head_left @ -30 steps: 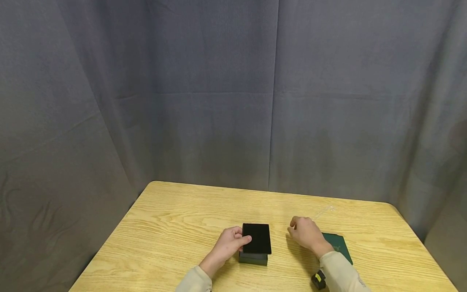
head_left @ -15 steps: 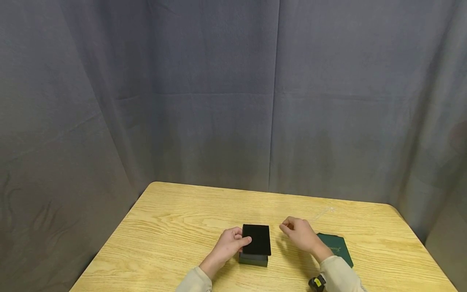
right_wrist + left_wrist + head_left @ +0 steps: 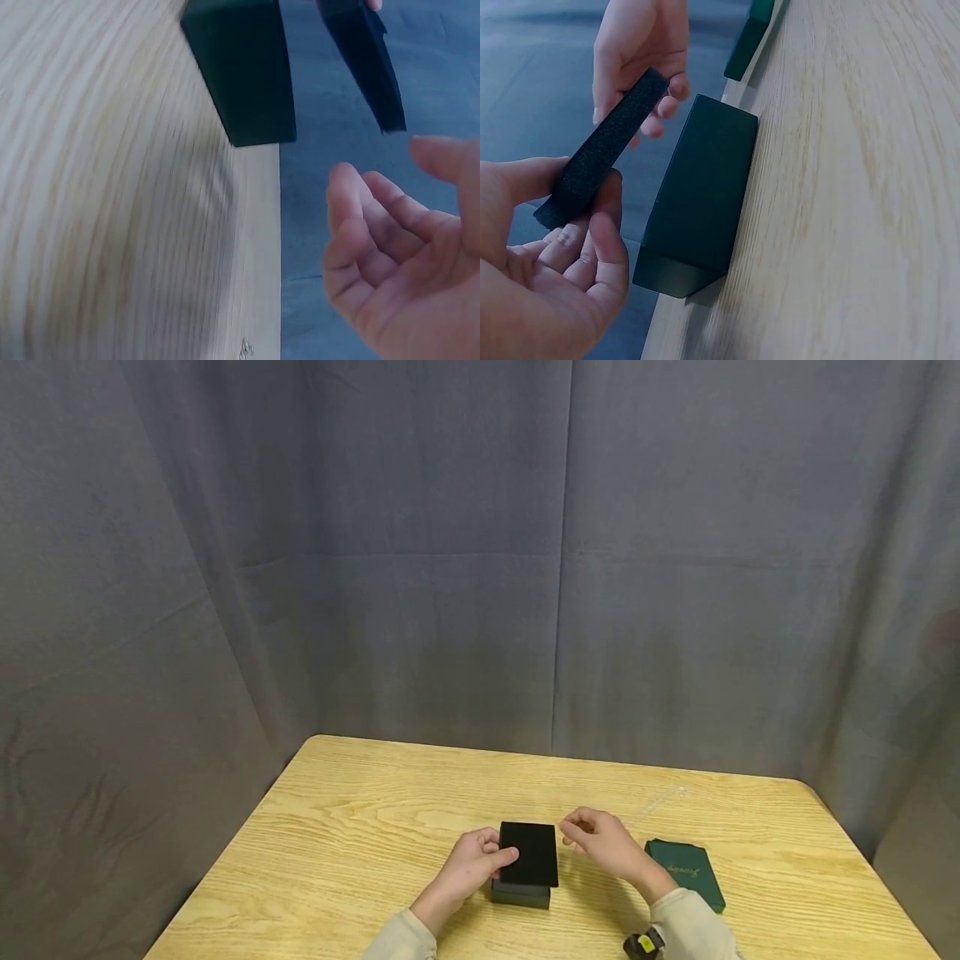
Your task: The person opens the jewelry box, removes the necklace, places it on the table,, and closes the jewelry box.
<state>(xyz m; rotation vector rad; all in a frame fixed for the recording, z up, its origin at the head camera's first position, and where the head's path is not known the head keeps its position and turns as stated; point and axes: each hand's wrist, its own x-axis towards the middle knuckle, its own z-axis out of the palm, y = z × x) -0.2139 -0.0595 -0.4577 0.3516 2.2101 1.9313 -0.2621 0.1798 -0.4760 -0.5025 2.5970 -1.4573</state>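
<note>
My left hand point(image 3: 468, 866) pinches a black foam pad point(image 3: 528, 853) by its left edge, thumb on top. Below the pad a dark green box base point(image 3: 521, 898) stands on the table; the left wrist view shows a gap between the pad and the box point(image 3: 697, 195). My right hand point(image 3: 606, 845) hovers beside the pad's right edge, fingers loosely bent and holding nothing. In the right wrist view its thumb and fingers are slightly apart from the pad point(image 3: 367, 67). The pad hides the inside of the box in the head view.
A green box lid point(image 3: 686, 870) with gold lettering lies to the right, near my right forearm. Behind it a thin, pale chain-like thing point(image 3: 663, 797) lies on the wooden table point(image 3: 360, 810). Grey curtains point(image 3: 450, 568) hang behind the table.
My right hand has moved left, from near the lid to beside the pad's right edge, uncovering more of the lid. My left hand and the pad have stayed almost still.
</note>
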